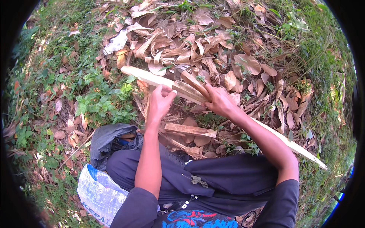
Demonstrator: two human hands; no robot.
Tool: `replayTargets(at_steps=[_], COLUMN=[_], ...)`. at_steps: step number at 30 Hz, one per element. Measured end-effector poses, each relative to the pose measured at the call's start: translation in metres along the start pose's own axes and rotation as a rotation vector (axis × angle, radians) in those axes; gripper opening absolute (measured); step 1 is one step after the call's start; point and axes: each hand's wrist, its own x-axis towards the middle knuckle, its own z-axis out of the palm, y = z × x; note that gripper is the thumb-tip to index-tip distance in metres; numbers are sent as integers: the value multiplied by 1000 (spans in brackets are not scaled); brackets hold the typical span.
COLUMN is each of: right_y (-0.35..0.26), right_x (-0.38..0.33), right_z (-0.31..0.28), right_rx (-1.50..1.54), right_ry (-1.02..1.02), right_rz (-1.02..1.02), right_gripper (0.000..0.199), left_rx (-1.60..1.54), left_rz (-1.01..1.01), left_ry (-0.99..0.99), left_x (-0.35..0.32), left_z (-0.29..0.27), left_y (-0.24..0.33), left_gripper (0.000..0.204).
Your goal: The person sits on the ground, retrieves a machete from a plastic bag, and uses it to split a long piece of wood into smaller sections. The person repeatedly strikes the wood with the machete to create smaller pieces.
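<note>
A long pale wooden slat [144,77] runs from the upper left, across my lap, to the lower right [300,149]. My left hand [159,102] grips it from below near its upper part. My right hand [219,102] is shut on a brown wooden-handled cutting tool [192,83], which lies slantwise on the slat just right of my left hand. A dark metal part shows at the tool's far end; the blade's shape is unclear. I sit on the ground with dark trousers [228,182] beneath both forearms.
A short split piece of wood [190,130] lies on the ground between my arms. A black plastic bag [108,138] and a white-and-blue woven sack [98,193] sit by my left thigh. Dry brown leaves [213,45] cover the ground ahead; green weeds [95,102] grow at left.
</note>
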Motion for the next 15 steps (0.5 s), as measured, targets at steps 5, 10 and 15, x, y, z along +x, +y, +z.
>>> replayTargets(at_steps=[5,10,15], right_y=[-5,-1,0], right_x=[0,-2,0], right_z=[1,4,5], right_rx=[-1,-24,-26], right_ry=[-45,-9,-27], right_rz=[83,44,43], right_gripper=[48,41,41], left_rx=[-213,13,71], left_rz=[-139,372,451], left_ry=[-103,64,-71], left_x=[-19,18,39], left_z=[16,-6,-7], left_y=[30,14,6], left_gripper=[15,26,20])
